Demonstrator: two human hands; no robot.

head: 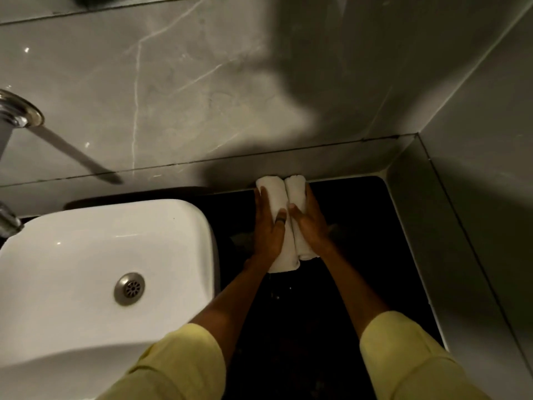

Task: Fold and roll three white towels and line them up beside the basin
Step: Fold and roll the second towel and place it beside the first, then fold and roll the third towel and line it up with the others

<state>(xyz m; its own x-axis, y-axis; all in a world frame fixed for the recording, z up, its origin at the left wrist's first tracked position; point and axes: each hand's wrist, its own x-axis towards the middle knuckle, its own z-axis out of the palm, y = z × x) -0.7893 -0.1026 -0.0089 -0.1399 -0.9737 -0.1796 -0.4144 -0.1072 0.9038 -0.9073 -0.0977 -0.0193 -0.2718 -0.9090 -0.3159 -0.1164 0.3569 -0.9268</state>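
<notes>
Pressing down on two rolled white towels, I have both hands flat on the dark tabletop [360,255] to the right of the basin [101,255]. My left hand [266,230] lies open, palm down, over the left towel [281,249], fingers stretched along its length and the thumb, which wears a dark ring, resting near the seam between the rolls. My right hand [310,223] lies open in the same way on the right towel [297,187], its fingers running along the roll's outer side and the thumb pointing in toward the seam. Neither hand is closed around anything; both are spread over the cloth.

The two towels lie side by side and touch along their length, pointing away from me with their far ends against the low ledge at the foot of the grey marble wall [187,82]. The left one reaches a little nearer to me than the right one. They sit well apart from the basin's right rim, with bare black surface between.

The basin is white with a metal drain [129,288] in its bowl, and part of a chrome tap [13,116] shows at the left edge. My yellow sleeves [403,356] are pushed up along both forearms. I see only two towels in view.
</notes>
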